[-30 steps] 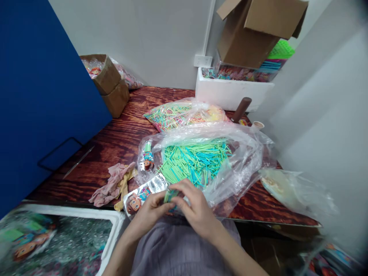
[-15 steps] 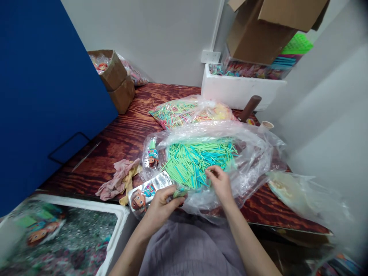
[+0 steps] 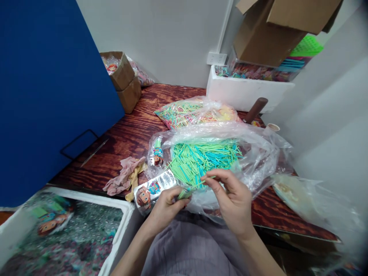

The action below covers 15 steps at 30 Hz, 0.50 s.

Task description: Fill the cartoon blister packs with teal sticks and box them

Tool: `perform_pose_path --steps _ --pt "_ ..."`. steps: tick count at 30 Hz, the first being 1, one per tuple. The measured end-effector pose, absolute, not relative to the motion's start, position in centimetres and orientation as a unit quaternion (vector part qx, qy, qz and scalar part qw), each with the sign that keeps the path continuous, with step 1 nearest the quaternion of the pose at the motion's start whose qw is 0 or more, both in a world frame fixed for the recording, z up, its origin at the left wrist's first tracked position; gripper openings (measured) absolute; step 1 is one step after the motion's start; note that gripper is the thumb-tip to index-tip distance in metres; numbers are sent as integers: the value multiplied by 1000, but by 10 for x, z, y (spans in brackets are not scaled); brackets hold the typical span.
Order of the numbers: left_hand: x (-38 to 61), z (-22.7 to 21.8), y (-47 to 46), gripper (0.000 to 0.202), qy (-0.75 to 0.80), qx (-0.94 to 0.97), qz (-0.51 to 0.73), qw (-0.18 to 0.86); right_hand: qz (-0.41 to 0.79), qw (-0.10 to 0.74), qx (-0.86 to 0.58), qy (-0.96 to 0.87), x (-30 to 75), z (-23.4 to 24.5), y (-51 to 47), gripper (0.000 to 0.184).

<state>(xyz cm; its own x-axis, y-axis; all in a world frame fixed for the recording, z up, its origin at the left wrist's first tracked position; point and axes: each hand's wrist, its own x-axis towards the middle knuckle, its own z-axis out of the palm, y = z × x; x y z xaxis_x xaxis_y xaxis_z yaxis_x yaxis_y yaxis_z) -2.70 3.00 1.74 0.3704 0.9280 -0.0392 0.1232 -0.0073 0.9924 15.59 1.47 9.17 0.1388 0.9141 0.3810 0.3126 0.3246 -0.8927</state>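
Note:
My left hand (image 3: 165,207) is closed on a small printed packet (image 3: 149,191) with a cartoon face, and a few green sticks poke out by its fingers. My right hand (image 3: 232,199) pinches a single green stick (image 3: 205,179) just to the right of it. Both hands hover at the table's near edge, in front of an open clear plastic bag (image 3: 258,153) that holds a heap of green and blue sticks (image 3: 201,157). Another filled packet (image 3: 156,153) lies at the bag's left side.
Behind is a second bag of mixed-colour sticks (image 3: 192,111), a white foam box (image 3: 244,92) under a cardboard box (image 3: 270,30), and two cardboard boxes (image 3: 123,80) far left. Cloth gloves (image 3: 123,178) lie left. A foam tray (image 3: 123,207) of packets sits lower left, a blue panel (image 3: 43,96) stands left.
My right hand left the left hand, reached into the heap of sticks, and came back toward the left hand with one green stick pinched. The view shifted slightly.

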Motion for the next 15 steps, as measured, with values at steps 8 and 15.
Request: perform_pose_path --steps 8,15 --pt "-25 19 29 22 430 587 356 586 265 509 -515 -637 141 78 19 14" --pt "-27 13 30 24 433 573 367 592 221 436 -447 -749 142 80 24 11"
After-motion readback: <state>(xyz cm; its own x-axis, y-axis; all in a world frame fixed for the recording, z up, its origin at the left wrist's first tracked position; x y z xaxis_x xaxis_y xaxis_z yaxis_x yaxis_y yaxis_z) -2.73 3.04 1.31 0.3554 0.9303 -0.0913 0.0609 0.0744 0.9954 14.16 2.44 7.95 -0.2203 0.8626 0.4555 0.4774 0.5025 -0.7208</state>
